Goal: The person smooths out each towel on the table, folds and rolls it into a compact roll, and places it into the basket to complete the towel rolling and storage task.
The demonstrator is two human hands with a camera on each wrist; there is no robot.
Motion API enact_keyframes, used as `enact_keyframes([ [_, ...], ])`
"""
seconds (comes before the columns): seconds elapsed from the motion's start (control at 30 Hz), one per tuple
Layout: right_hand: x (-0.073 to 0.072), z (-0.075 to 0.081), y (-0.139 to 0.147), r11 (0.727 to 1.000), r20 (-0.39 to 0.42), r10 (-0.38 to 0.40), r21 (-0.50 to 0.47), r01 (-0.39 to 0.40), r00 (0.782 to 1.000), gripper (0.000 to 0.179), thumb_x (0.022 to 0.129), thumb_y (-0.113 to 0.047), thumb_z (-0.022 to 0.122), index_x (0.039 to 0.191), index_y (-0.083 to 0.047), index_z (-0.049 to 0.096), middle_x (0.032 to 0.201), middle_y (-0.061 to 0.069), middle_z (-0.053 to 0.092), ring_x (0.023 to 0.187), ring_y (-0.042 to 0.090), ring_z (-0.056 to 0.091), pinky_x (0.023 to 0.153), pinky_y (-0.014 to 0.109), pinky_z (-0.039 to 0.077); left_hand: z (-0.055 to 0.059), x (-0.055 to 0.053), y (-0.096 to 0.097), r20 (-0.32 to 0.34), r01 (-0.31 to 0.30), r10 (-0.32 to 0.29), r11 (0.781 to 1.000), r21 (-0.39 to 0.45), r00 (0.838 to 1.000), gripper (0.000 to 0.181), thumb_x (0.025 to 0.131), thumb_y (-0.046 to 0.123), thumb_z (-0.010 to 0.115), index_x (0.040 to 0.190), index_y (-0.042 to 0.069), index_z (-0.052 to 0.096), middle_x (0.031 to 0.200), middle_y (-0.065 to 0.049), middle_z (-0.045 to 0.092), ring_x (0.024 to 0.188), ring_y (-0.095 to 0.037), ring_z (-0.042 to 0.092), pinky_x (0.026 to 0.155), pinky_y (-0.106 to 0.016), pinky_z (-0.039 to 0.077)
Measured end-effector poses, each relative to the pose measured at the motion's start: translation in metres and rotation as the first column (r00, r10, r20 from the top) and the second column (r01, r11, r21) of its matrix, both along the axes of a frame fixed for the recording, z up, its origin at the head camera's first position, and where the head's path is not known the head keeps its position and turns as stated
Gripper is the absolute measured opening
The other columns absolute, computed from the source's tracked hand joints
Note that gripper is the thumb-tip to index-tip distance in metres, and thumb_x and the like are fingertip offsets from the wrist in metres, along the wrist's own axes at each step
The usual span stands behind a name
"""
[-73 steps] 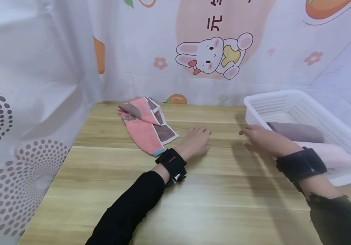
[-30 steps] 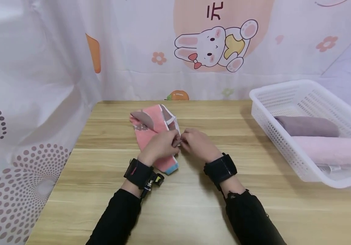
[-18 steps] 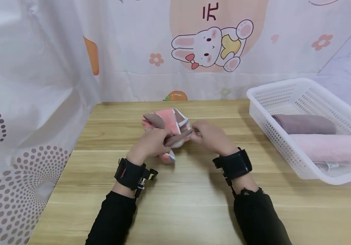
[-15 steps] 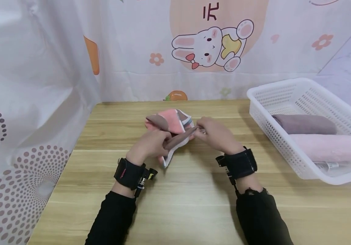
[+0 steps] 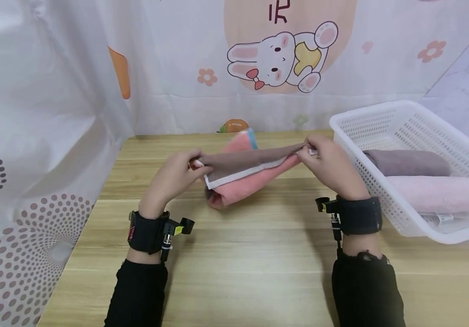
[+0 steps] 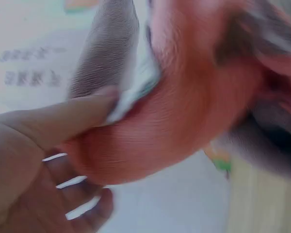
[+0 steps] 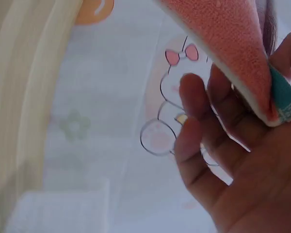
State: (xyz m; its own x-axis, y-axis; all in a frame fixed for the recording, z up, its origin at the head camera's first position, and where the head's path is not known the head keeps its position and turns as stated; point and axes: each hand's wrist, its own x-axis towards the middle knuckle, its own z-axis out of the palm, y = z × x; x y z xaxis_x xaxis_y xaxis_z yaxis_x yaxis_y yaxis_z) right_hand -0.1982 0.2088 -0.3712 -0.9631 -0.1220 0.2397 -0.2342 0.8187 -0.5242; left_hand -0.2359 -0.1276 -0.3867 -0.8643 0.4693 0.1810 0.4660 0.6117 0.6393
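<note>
A pink and brown-grey towel (image 5: 255, 175) with white edging hangs stretched between the two hands, above the table. In the head view my left hand (image 5: 173, 177) pinches its left corner between thumb and fingers. My right hand (image 5: 330, 161) pinches the other corner. The left wrist view has the thumb on the brown side of the towel (image 6: 184, 116), the pink side drooping in a blurred fold. In the right wrist view a corner of the towel (image 7: 233, 43) with a teal tab sits at the right hand (image 7: 252, 179), whose other fingers are loosely bent.
A white perforated basket (image 5: 375, 202) stands at the right, close to the right hand. Inside lie a rolled grey towel (image 5: 408, 162) and a rolled pink towel (image 5: 443, 194). A printed white curtain (image 5: 169, 59) closes off the back of the wooden table (image 5: 234, 272).
From apart, the hands came together on the towel lying on the table and took hold of its edge. They then spread apart and lifted it, stretching the edge between them.
</note>
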Motion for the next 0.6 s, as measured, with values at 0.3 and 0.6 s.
enact_keyframes([
  [0.3, 0.02, 0.015, -0.053, 0.932, -0.016, 0.356, -0.062, -0.356, 0.934, 0.089, 0.078, -0.045, 0.083, 0.146, -0.009, 0.04, 0.139, 0.007, 0.051, 0.128, 0.02, 0.048, 0.105, 0.043, 0.043, 0.017, 0.026, 0.039, -0.234, 0.064, 0.011, 0.948, 0.311, 0.972, 0.017, 0.089, 0.022, 0.075, 0.088, 0.009, 0.064, 0.068, 0.001, 0.054, 0.06, -0.011, 0.045, 0.066, -0.025, 0.04],
  [0.6, 0.023, 0.013, -0.084, 0.926, -0.199, 0.358, -0.052, -0.375, 0.912, 0.019, 0.097, -0.013, 0.064, 0.115, -0.009, 0.065, 0.099, 0.002, 0.067, 0.082, 0.014, 0.059, 0.074, 0.032, 0.049, 0.009, 0.028, 0.049, -0.074, 0.277, -0.267, 0.916, 0.289, 0.961, 0.021, 0.087, 0.022, 0.077, 0.102, 0.013, 0.065, 0.074, 0.003, 0.059, 0.058, -0.01, 0.05, 0.056, -0.024, 0.04],
])
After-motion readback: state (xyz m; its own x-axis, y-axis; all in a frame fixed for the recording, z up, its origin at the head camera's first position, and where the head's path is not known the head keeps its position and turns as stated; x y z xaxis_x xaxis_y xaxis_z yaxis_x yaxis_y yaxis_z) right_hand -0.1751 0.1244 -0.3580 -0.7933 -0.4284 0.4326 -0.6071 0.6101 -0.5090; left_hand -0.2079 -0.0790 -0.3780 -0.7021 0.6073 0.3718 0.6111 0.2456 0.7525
